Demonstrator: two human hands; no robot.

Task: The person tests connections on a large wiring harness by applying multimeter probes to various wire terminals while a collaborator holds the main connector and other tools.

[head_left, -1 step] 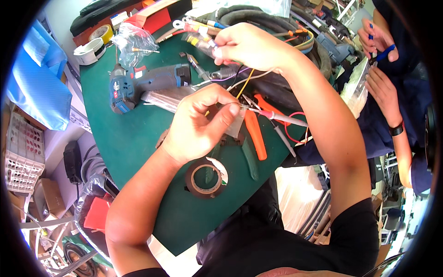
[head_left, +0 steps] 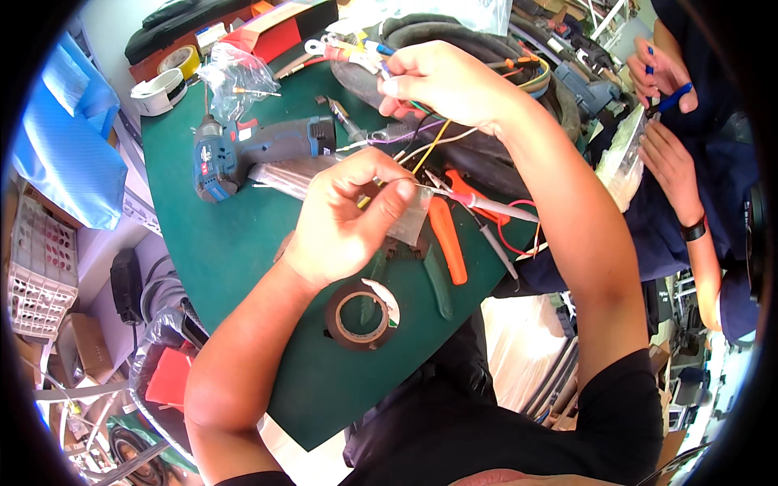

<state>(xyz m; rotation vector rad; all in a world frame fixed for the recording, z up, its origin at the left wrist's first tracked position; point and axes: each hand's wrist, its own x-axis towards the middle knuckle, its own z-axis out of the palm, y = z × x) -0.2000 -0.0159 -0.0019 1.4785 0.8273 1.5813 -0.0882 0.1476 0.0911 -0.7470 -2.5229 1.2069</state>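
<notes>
My left hand [head_left: 344,219] is closed in a pinch, thumb against forefinger, on the end of a thin wire [head_left: 428,187]. Just under those fingertips hangs or lies a small clear plastic bag [head_left: 411,220]; which, I cannot tell. A yellow wire [head_left: 432,147] slants up from there. Farther off, my right hand [head_left: 442,85] is curled round several coloured wires, whose lug ends [head_left: 328,46] stick out to its left. Its palm side is hidden. Beside the left fingertips lie a pinkish-white pen-like tool [head_left: 490,206] and orange-handled pliers [head_left: 448,243].
A cordless drill [head_left: 259,146] lies left on the green mat [head_left: 243,267]. Brown tape [head_left: 361,316] and green-handled pliers [head_left: 438,283] are near. Thick black cable [head_left: 486,154] coils behind. At right, another person's hands [head_left: 668,154] hold a blue-handled tool.
My right hand has shifted slightly, and the clear, yellow-marked piece by its fingers no longer shows. My left hand keeps its pinch, almost unmoved.
</notes>
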